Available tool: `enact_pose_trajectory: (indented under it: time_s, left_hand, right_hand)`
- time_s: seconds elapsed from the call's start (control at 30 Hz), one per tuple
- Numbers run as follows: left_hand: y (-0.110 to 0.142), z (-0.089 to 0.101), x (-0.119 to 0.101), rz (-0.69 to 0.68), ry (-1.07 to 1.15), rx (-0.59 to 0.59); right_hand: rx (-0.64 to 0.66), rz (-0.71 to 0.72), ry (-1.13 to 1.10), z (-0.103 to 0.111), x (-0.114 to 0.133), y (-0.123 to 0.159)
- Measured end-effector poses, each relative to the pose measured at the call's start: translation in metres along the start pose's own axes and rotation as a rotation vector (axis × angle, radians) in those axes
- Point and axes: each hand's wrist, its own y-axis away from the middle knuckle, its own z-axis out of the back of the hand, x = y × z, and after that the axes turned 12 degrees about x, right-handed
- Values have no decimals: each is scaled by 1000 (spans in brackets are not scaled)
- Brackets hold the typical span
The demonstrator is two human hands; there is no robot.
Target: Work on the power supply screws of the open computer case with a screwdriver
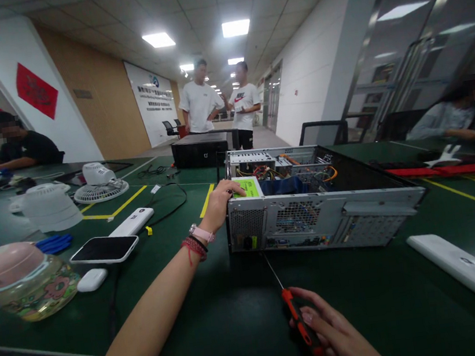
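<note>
A desktop computer case [334, 218] lies on its side with the top uncovered and its rear panel facing me. My left hand [221, 199] rests on the near left corner, fingers stretched over the power supply [248, 187], which has a bright green label. A red and black screwdriver [299, 324] is gripped by its handle in my right hand [327, 324], in front of the case. Its thin shaft points up and away, with the tip close to the lower edge of the rear panel; I cannot tell whether it touches.
Left of the case lie a phone [105, 249], a long white device [132, 222], an earbud case [92, 280], a fan [100, 184] and a pink-lidded bottle [27, 281]. Another white device [468, 270] lies right. Behind stands a black box [199, 149]; several people are around.
</note>
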Motion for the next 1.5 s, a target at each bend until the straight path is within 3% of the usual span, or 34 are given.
enact_pose_trajectory:
  time_s: [0.2,0.53,0.8,1.1,1.5]
  left_hand:
    - [0,1,-2,-2,16,-2]
    - [0,0,-1,-12,26,-8]
    - [-1,0,-1,-40,25,-6]
    - [-1,0,1,-40,14,-9]
    - [-1,0,1,-44,2,-7]
  right_hand:
    - [-56,1,-47,2,2,4]
    - [-12,82,79,19,-11,-10]
    - [-17,29,105,15,-17,-11]
    - [118,7,59,19,-13,-10]
    - [66,-22,19,16,-11,-8]
